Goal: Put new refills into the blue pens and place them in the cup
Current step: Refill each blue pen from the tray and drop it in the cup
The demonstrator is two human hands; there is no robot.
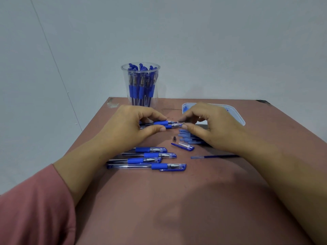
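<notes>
Together, the left hand (pixel 134 124) and right hand (pixel 210 124) pinch a clear-barrelled, blue-grip pen (pixel 169 126) over the middle of the reddish-brown table (pixel 177 200).
Left thumb and fingers curl round the grip end; right thumb and forefinger nip the tip end. A clear plastic cup (pixel 141 82) packed with blue pens stands at the far edge, a white plastic tray (pixel 238 114) towards the far right corner. Four capped blue pens (pixel 150 160) lie nearer the person, with a loose blue cap (pixel 185 146), small metal tip (pixel 174 138), pile of pale blue refills (pixel 187 137) and single dark refill (pixel 212 156) to their right.
</notes>
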